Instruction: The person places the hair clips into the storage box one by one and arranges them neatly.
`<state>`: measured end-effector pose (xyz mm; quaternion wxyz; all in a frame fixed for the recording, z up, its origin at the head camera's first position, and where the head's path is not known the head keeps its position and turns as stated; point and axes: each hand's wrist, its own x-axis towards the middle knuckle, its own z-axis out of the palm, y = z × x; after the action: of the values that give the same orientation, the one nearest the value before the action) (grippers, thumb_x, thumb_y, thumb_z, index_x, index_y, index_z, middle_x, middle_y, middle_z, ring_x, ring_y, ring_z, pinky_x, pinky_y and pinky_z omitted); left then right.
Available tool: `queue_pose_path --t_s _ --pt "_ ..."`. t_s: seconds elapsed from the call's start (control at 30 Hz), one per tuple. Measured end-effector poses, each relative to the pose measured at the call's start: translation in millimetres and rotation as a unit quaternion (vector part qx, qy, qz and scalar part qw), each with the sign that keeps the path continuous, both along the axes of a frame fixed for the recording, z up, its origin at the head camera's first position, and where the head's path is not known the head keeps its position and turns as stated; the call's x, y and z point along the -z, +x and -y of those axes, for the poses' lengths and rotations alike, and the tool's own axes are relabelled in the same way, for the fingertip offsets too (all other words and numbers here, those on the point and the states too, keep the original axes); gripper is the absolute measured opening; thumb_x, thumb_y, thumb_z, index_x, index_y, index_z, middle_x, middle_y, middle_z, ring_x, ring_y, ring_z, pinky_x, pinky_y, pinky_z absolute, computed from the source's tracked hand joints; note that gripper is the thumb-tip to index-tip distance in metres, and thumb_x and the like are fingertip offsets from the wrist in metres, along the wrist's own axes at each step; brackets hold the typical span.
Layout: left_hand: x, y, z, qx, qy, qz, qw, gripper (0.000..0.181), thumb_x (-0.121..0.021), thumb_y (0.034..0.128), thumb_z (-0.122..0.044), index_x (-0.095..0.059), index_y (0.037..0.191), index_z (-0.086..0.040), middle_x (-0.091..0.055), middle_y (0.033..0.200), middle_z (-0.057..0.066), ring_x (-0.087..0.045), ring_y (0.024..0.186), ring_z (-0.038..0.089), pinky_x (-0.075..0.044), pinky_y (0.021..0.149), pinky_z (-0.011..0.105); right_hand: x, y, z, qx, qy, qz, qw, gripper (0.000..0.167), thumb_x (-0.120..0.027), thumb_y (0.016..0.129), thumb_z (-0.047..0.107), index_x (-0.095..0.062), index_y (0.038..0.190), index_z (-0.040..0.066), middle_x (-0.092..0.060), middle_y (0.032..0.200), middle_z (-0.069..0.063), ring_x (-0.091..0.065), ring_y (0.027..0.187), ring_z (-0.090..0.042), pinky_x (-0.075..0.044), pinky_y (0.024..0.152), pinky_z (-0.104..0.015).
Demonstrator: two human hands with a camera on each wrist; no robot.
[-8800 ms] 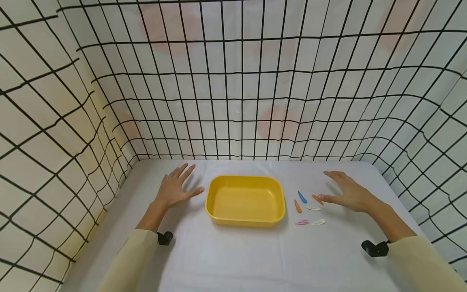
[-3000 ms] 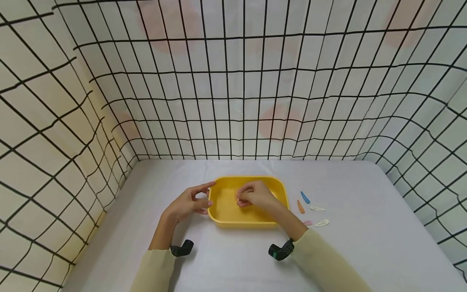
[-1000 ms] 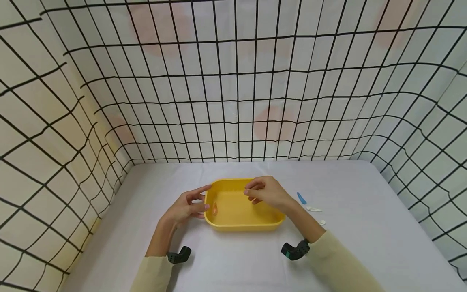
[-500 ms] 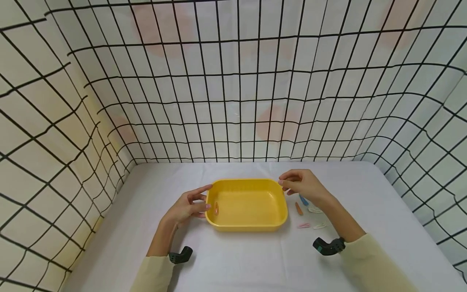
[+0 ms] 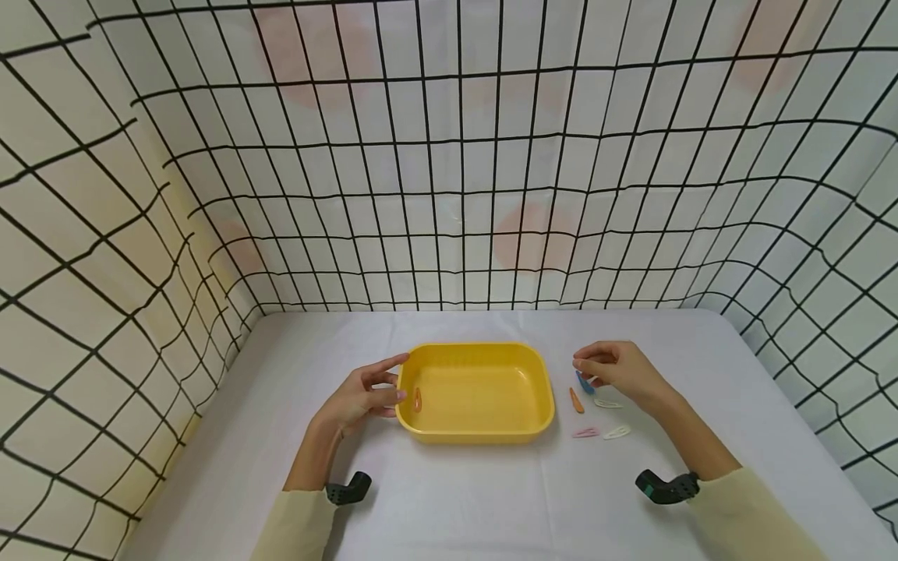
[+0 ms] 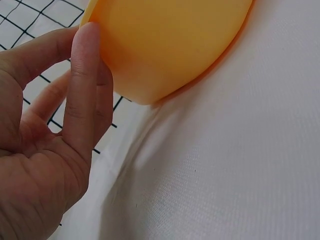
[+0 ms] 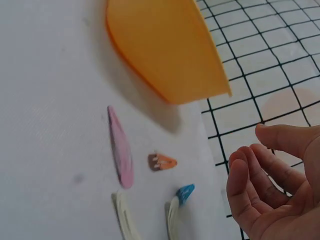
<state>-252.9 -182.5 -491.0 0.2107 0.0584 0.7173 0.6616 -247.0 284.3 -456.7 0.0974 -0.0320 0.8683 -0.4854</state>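
Hovering just by blue clip [image 5: 585, 385]: right hand [image 5: 623, 375], thumb and fingertips apart. Clip between yellow tray [image 5: 477, 438] and table's [image 5: 456, 506] right edge. Left hand [image 5: 359, 397] touching tray's left edge, digits apart.

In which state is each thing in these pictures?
Yellow rounded plastic tray: upright.
Narrow orange hair clip: inside tray.
Other orange hair clip: on white cloth.
Blue hair clip: on cloth, partly hidden.
Pink hair clip: on cloth.
Two white hair clips: on cloth.
Left hand: touching tray.
Right hand: holding nothing.
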Motion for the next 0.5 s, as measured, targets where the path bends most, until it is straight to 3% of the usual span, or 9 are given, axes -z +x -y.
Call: queue_pose_path --t_s 0.5 --pt "0.9 0.0 0.9 0.002 0.011 0.007 0.9999 0.072 -0.079 0.0886 -0.007 -0.052 0.153 -0.025 -0.055 0.116 0.014 -0.070 0.080 0.019 -0.065 0.071 0.030 29.1 -2.3 -17.7 0.031 0.032 0.008 0.9990 0.037 -0.068 0.100 0.029 -0.069 0.123 -0.001 -0.073 0.107 -0.013 -0.066 0.088 -0.020 -0.060 0.074 -0.020"
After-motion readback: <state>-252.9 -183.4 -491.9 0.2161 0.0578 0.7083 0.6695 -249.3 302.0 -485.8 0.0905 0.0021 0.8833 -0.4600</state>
